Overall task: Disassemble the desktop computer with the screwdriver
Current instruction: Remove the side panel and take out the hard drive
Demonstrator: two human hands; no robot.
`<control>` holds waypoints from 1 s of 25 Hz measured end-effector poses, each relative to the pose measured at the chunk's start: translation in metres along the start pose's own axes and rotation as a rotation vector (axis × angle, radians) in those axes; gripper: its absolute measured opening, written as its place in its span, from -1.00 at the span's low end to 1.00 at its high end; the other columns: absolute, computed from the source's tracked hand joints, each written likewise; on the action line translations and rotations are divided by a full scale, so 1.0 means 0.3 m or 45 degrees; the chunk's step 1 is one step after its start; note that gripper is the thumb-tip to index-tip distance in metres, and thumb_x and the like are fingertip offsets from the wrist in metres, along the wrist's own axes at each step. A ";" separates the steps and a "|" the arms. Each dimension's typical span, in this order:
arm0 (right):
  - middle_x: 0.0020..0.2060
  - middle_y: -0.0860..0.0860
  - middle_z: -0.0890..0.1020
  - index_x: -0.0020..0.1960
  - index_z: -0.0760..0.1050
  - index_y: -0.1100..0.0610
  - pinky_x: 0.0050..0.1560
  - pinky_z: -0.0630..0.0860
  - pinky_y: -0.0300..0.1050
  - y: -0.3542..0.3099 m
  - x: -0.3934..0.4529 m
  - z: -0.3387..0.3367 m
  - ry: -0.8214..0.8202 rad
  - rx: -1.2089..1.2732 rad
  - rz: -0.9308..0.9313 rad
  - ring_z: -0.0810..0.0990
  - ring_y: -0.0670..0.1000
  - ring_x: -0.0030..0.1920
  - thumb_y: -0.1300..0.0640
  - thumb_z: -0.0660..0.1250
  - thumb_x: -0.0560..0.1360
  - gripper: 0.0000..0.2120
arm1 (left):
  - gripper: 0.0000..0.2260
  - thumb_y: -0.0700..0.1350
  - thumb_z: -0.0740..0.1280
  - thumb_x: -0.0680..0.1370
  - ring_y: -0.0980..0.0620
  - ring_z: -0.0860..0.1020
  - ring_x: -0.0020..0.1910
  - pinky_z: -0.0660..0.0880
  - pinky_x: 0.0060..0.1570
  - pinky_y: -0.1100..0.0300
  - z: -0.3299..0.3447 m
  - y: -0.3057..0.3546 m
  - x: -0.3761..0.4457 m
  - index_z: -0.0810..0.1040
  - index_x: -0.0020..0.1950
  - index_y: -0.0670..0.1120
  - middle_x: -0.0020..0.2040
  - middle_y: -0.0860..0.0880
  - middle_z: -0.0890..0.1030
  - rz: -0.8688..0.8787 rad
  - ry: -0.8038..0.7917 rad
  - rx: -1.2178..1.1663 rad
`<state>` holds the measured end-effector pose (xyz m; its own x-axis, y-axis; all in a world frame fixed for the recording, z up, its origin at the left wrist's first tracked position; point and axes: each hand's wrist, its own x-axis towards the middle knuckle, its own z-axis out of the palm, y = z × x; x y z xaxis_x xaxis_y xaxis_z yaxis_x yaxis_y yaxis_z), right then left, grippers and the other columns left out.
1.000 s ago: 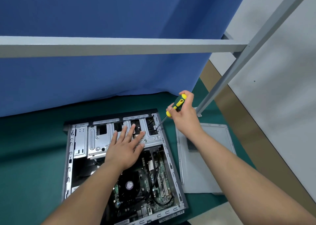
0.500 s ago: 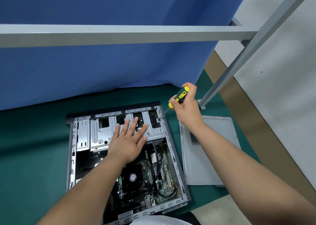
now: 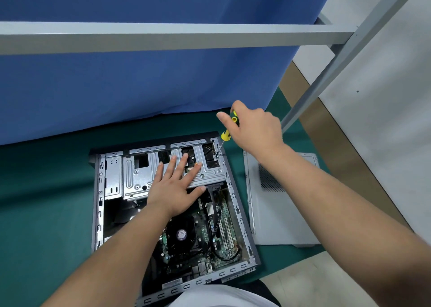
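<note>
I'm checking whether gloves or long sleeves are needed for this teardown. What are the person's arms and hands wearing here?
Nothing shows on them: the left hand and the right hand are bare, without gloves, rings or a watch. Both forearms are uncovered all the way to the picture's lower edge, so no sleeve is in view. No markings or bandages can be seen.

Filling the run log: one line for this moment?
right hand grips screwdriver | tip at drive cage corner | left hand flat on cage | side panel off
</note>
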<state>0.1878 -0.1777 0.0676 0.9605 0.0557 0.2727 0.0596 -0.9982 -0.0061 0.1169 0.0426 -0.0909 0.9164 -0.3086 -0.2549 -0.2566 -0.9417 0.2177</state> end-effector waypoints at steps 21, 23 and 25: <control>-0.14 -0.06 0.51 0.15 0.33 0.03 -0.25 0.34 -0.03 0.027 0.110 -0.103 -0.586 0.159 -0.591 0.53 0.12 -0.16 -0.14 0.20 0.54 -0.70 | -0.18 0.40 0.17 0.58 -0.07 -0.29 0.64 -0.23 0.58 -0.15 0.038 -0.005 0.005 -0.40 0.55 0.36 0.64 0.06 -0.34 0.015 0.162 0.137; -0.28 -0.03 0.47 0.05 0.30 0.01 -0.36 0.27 -0.06 0.023 0.111 -0.104 -0.487 -0.011 -0.400 0.46 0.06 -0.31 -0.33 0.08 0.58 -0.60 | -0.19 0.40 0.16 0.58 -0.08 -0.29 0.64 -0.23 0.58 -0.16 0.040 -0.005 0.006 -0.40 0.55 0.35 0.65 0.06 -0.34 0.019 0.173 0.137; -0.30 0.00 0.48 0.00 0.30 0.00 -0.38 0.23 -0.07 0.028 0.115 -0.096 -0.428 -0.097 -0.437 0.37 -0.01 -0.37 -0.31 0.03 0.62 -0.62 | -0.20 0.40 0.15 0.58 -0.08 -0.28 0.64 -0.23 0.58 -0.16 0.040 -0.006 0.005 -0.40 0.55 0.36 0.65 0.06 -0.33 0.021 0.179 0.137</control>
<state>0.2135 -0.1848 0.1045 0.9244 0.3731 -0.0791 0.3799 -0.9192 0.1040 0.1150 0.0422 -0.1030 0.9437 -0.3097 -0.1163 -0.2966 -0.9478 0.1168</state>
